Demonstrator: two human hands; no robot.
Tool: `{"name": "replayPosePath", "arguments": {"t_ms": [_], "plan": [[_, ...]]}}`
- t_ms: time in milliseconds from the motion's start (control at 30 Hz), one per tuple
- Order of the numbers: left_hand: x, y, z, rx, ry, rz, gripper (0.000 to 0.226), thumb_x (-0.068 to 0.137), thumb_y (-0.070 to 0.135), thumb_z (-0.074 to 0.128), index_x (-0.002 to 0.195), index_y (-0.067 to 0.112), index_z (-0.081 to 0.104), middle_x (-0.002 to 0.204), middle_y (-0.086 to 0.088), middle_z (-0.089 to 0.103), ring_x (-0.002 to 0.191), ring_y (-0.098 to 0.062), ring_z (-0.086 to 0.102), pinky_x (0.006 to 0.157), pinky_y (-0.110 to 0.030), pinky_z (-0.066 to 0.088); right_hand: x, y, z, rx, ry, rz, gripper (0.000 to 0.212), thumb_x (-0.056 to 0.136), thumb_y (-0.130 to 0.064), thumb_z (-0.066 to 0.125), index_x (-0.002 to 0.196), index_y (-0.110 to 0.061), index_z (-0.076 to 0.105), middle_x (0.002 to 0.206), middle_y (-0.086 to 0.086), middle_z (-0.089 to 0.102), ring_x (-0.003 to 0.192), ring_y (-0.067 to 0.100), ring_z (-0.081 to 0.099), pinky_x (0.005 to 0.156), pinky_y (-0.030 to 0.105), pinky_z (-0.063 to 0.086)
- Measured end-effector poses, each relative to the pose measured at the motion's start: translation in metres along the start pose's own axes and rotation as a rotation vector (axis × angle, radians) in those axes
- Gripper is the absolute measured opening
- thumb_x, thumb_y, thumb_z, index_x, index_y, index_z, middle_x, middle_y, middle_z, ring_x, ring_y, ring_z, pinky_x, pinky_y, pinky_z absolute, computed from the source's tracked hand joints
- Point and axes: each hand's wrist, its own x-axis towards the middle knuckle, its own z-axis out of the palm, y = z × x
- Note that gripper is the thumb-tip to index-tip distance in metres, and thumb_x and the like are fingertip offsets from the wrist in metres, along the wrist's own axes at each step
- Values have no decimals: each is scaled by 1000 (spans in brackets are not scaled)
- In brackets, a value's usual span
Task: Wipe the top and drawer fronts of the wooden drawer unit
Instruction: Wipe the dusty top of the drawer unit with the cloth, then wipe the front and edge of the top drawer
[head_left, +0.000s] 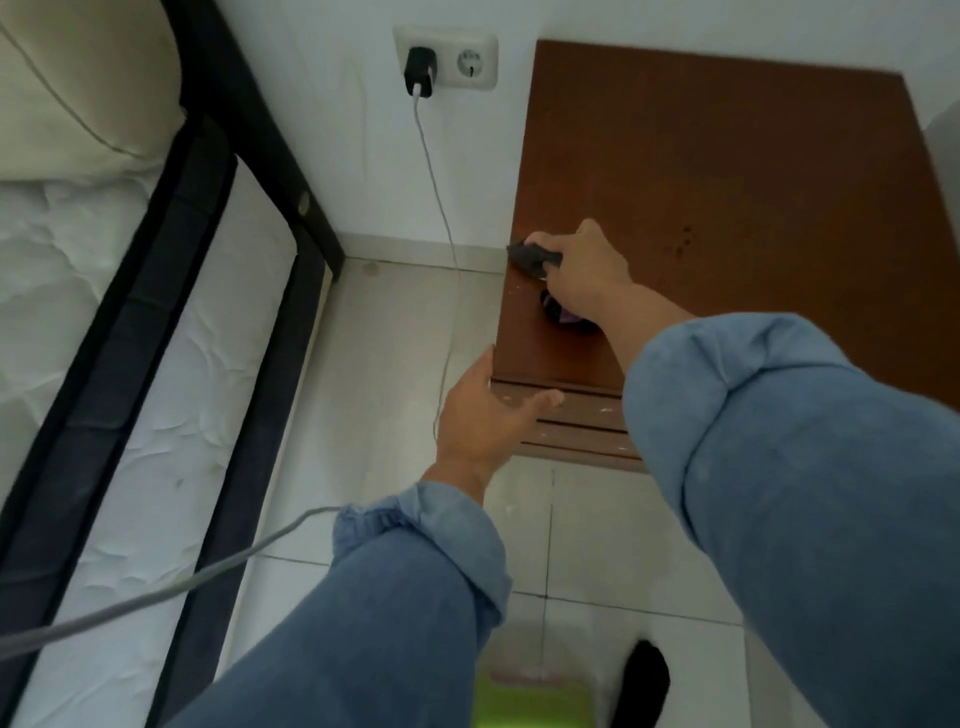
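1. Mostly, right hand (584, 267) hides its dark grey cloth (532, 255); fingers curl round it, pressing it on reddish-brown wooden drawer unit top (727, 182) near left edge.
2. Dark purple-tinted bit (563, 314) under the wrist: can't tell what it is.
3. Left hand (485, 410) w/ fingers loose, holding nothing, touching unit's front-left corner.
4. Drawer fronts (576, 421) partly covered by blue denim sleeve (779, 467).
5. Unit's right side cut off by frame edge.
6. White charger cable (441, 208) hangs beside unit.

No text, label, brand, number or sign can be read anywhere here.
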Motion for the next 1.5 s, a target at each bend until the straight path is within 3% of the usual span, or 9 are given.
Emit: {"name": "replayPosePath", "arguments": {"t_ms": [167,267,400,533,667,833,933,1267,1500], "plan": [[12,-9,6,134,122,13,34,85,13,63,113,31,65,86,17,60,76,-7,55,55,-4,33,-7,-5,-4,70,10,36,14,96,-26,46,109,-31,48,109,3,42,89,31,56,46,29,51],[14,-9,9,148,128,-4,33,82,14,67,111,30,67,90,10,66,78,-8,57,60,-15,36,-25,-9,-4,67,24,17,34,95,-18,45,70,-39,39,116,9,44,91,38,57,58,39,59],[13,-9,7,106,123,-40,31,80,11,67,109,25,68,91,6,67,81,-13,61,66,-20,41,-62,-5,12,70,29,-16,42,94,-12,47,66,-40,33,117,10,46,95,38,55,71,42,57],[10,-7,8,161,137,-69,20,83,15,65,102,18,69,96,-4,71,86,-23,64,72,-27,47,-96,6,30,24,16,-56,38,94,-12,46,72,-42,39,113,11,45,93,35,53,74,37,44],[6,-11,5,219,86,-99,29,88,16,60,116,10,65,112,-13,68,103,-30,62,84,-32,48,-121,15,36,100,-86,-56,30,95,-14,46,115,-31,60,105,4,38,91,30,49,70,29,42],[-9,-22,0,211,-28,-103,57,88,16,65,140,5,44,139,-12,52,128,-26,49,106,-30,37,-158,60,20,285,-203,37,32,94,-5,46,110,-22,68,108,0,67,107,22,58,85,26,43],[-10,-9,8,116,34,-32,52,85,27,69,130,10,52,126,-10,60,111,-22,57,91,-23,41,-182,98,9,328,-130,152,30,95,-8,48,118,-20,62,124,3,62,109,20,54,89,31,43],[-15,-5,43,21,201,-75,94,67,55,77,140,11,37,139,-7,47,128,-22,46,109,-41,38,-223,220,-58,432,160,546,57,87,-13,63,134,-14,32,129,17,48,106,29,53,90,35,46],[-8,-25,49,-70,244,57,90,59,61,80,134,23,47,131,4,56,121,-12,53,104,-41,44,-208,279,-87,576,342,657,66,78,-11,74,129,1,34,118,20,52,102,29,59,92,40,51]]}}
